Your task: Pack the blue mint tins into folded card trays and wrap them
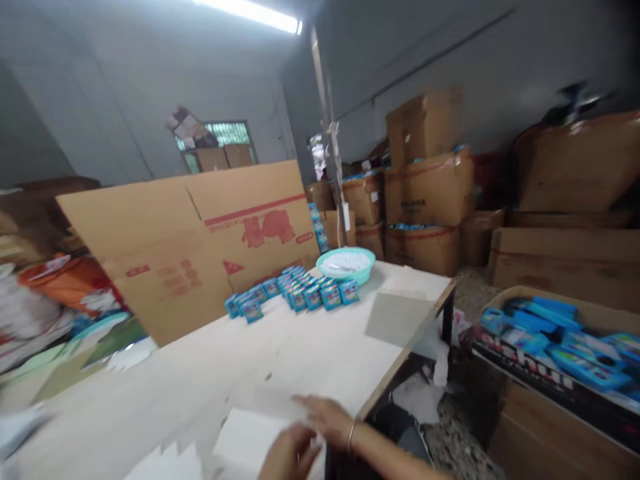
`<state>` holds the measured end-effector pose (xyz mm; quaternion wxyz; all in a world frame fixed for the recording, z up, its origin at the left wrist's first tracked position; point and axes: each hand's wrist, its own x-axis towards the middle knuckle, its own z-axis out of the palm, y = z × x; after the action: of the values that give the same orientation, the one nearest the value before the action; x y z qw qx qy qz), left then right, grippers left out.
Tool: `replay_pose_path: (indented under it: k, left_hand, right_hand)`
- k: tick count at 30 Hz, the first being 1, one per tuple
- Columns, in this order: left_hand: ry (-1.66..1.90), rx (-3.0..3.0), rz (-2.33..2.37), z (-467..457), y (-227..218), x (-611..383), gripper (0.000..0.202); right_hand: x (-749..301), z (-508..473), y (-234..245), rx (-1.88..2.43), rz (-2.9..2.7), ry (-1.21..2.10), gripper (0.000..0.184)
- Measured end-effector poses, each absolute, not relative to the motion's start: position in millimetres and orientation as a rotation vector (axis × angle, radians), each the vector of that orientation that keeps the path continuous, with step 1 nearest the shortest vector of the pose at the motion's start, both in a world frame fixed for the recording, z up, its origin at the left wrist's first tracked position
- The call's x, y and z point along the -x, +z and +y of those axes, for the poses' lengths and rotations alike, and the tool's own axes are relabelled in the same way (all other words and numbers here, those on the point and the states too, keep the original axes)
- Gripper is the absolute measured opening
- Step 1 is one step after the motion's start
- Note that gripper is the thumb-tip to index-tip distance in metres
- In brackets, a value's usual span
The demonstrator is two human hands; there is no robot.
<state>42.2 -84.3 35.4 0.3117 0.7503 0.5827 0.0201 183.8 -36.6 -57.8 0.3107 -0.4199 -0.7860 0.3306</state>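
Bottom centre of frame: my right hand [327, 419] and left hand [290, 455] rest on white paper sheets [250, 437]; motion blur, grip cannot be told. Blue packets [295, 291] stand mid-frame.

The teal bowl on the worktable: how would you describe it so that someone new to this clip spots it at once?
Start at the long white worktable and look to its far end, beside the big flattened cardboard sheet. The teal bowl stands there, just behind the rows of small blue packets. It is the only round thing on the table, filled with something white.
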Motion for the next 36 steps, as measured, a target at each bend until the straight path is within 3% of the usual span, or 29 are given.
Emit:
replay_pose_path:
  k: [4,9,14,20,24,25,30,36]
  left_hand:
    - [0.548,-2.409,1.659,-51.1,45.4,2.3,0.038]
    - [0.132,-2.237,1.628,-2.7,28.9,53.2,0.040]
    - [-0.043,-2.089,1.400,11.2,24.2,68.0,0.046]
    - [-0.364,-2.383,1.281,19.7,21.0,64.3,0.037]
    - [-0.429,-2.501,1.265,19.8,8.9,52.0,0.021]
    - [-0.440,-2.531,1.267,18.7,6.6,49.9,0.017]
    - [-0.509,-2.658,1.242,11.5,5.7,46.8,0.014]
    - [-0.630,-2.772,1.060,9.6,8.3,38.8,0.018]
  right_hand:
    - [-201.8,-33.4,-56.2,1.044,-2.197,0.860,0.045]
    - [-207.3,-32.5,-55.7,0.868,-2.258,0.889,0.043]
    - [-210.3,-31.5,-57.8,0.873,-2.404,0.766,0.048]
    - [-216.6,-33.6,-49.7,0.854,-2.531,0.714,0.044]
    - [-216.3,-40.4,-35.2,0.934,-2.591,0.682,0.066]
    - [-214.6,-41.1,-32.0,1.008,-2.580,0.673,0.064]
    - [-198.8,-38.0,-19.7,1.338,-2.669,0.483,0.019]
    - [-179.6,-34.3,-14.7,1.480,-2.857,0.296,0.020]
